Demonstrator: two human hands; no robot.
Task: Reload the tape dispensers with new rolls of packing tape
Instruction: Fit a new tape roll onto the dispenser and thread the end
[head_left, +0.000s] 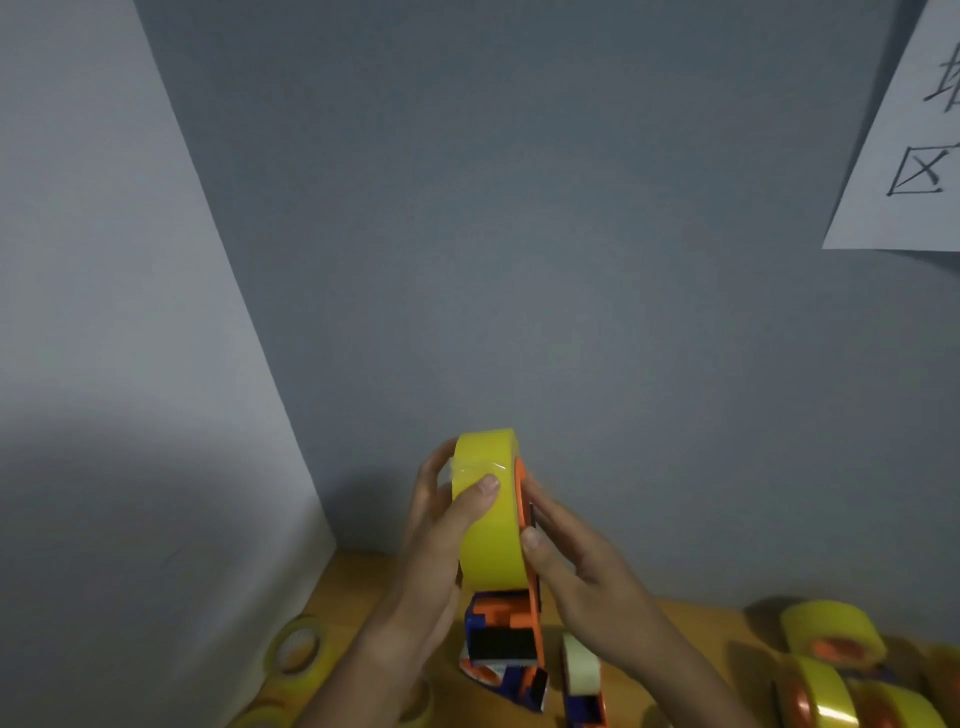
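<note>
wall (571, 260) close ahead; tape rolls (831, 639) crowding right

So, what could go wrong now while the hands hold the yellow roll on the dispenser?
The left hand grips the yellow tape roll, and its thumb lies on the loose clear end, which might stick back down. The right hand presses only the thin orange side plate, so the dispenser could twist and the roll seat crooked.
</note>
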